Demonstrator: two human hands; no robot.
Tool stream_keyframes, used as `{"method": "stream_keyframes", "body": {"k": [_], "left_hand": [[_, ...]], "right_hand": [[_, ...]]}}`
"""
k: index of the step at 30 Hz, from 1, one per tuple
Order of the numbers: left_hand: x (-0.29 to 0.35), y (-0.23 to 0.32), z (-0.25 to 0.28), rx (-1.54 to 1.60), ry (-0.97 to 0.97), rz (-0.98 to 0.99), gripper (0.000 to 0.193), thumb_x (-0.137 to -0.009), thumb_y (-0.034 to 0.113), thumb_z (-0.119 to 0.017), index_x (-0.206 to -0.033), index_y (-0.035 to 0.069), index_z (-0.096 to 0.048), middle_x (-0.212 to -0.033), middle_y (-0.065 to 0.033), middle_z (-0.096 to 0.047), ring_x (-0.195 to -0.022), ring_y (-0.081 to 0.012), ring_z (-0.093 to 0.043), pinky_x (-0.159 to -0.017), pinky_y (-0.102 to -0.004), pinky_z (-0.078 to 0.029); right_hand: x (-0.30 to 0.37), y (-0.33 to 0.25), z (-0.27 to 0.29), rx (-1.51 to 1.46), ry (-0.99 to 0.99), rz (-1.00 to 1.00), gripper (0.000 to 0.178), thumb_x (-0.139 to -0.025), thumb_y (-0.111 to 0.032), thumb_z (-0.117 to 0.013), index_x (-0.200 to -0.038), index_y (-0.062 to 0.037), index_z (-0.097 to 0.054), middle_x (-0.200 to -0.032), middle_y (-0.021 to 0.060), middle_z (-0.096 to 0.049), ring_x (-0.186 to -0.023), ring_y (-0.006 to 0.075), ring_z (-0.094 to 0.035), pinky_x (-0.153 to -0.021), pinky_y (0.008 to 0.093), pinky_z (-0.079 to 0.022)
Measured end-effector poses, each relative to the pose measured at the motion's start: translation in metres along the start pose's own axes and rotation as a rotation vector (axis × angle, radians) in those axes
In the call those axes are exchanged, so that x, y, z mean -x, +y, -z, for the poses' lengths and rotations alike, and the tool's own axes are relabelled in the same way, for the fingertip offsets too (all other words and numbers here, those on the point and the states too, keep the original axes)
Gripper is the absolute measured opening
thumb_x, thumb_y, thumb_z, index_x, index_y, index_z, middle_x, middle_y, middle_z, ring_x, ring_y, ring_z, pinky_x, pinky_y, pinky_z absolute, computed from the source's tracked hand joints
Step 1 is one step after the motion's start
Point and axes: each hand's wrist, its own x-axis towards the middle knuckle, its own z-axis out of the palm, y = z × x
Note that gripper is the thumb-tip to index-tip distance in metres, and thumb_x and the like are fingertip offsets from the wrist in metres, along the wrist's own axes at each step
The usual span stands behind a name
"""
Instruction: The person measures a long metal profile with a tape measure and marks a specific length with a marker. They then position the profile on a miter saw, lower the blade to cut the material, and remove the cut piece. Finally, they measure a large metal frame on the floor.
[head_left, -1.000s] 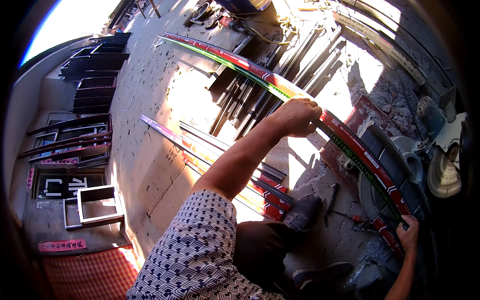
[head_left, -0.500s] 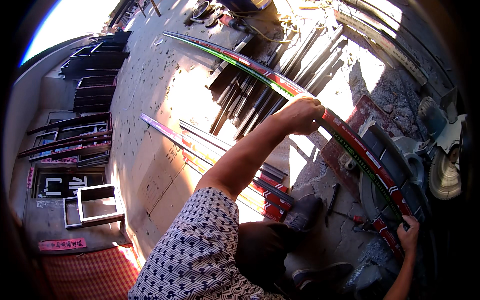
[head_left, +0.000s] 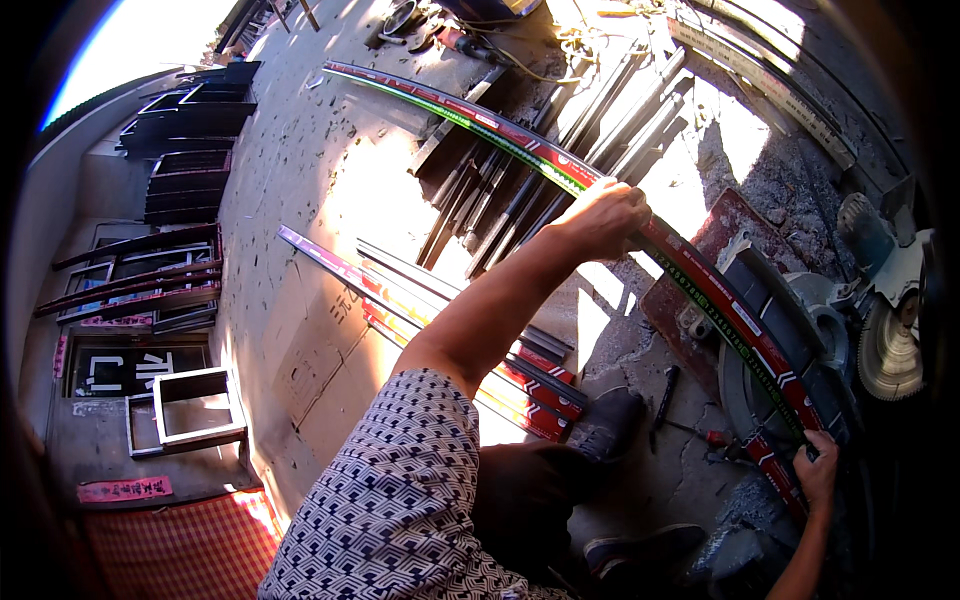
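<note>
A long slim profile [head_left: 720,292] wrapped in red and green film runs from the upper left to the lower right, bowed by the lens. My left hand [head_left: 606,218] grips it near its middle, arm stretched out ahead. At its near right part, my right hand [head_left: 818,468] has its fingers curled round the profile's edge. Its right half lies along the grey bed of a cutting saw [head_left: 765,300]. The saw's round toothed blade [head_left: 888,358] stands to the right, apart from both hands.
More film-covered profiles [head_left: 545,400] lie on cardboard [head_left: 310,370] beside my shoe. Dark bars [head_left: 510,205] are stacked on the floor ahead. A black rod-like tool [head_left: 664,408] lies near my foot. Dark frames [head_left: 190,120] and a white frame [head_left: 200,412] stand at left.
My left hand has risen very slightly with the profile, whose far part now shows more of its red face. My right hand stays in place.
</note>
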Motion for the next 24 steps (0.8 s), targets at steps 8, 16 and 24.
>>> {"method": "stream_keyframes", "body": {"k": [8, 16, 24], "left_hand": [[-0.005, -0.017, -0.018, -0.168, -0.102, -0.078, 0.025, -0.070, 0.017, -0.085, -0.088, 0.010, -0.070, -0.095, -0.0083, -0.064, -0.101, -0.0283, -0.061, -0.092, -0.0413, -0.046], [-0.008, -0.016, -0.020, -0.162, 0.074, -0.159, 0.008, -0.080, 0.014, -0.071, -0.081, 0.019, -0.064, -0.083, -0.0010, -0.060, -0.088, -0.0224, -0.060, -0.080, -0.0382, -0.047], [-0.005, -0.020, -0.023, -0.160, 0.067, -0.154, 0.010, -0.081, 0.012, -0.071, -0.084, 0.021, -0.067, -0.083, 0.0006, -0.060, -0.087, -0.0210, -0.059, -0.081, -0.0364, -0.048]], "right_hand": [[-0.001, -0.014, 0.005, 0.005, -0.048, -0.044, 0.034, -0.083, -0.006, -0.069, -0.116, 0.0039, -0.071, -0.123, 0.0242, -0.065, -0.124, 0.0384, -0.058, -0.109, 0.0444, -0.044], [0.002, -0.007, 0.000, -0.019, 0.027, 0.037, 0.031, -0.083, -0.004, -0.068, -0.113, 0.0051, -0.070, -0.119, 0.0234, -0.065, -0.118, 0.0372, -0.060, -0.105, 0.0430, -0.046], [-0.003, -0.013, 0.000, -0.038, 0.032, 0.106, 0.028, -0.082, -0.003, -0.067, -0.108, 0.0069, -0.070, -0.108, 0.0221, -0.069, -0.108, 0.0372, -0.064, -0.098, 0.0430, -0.049]]}}
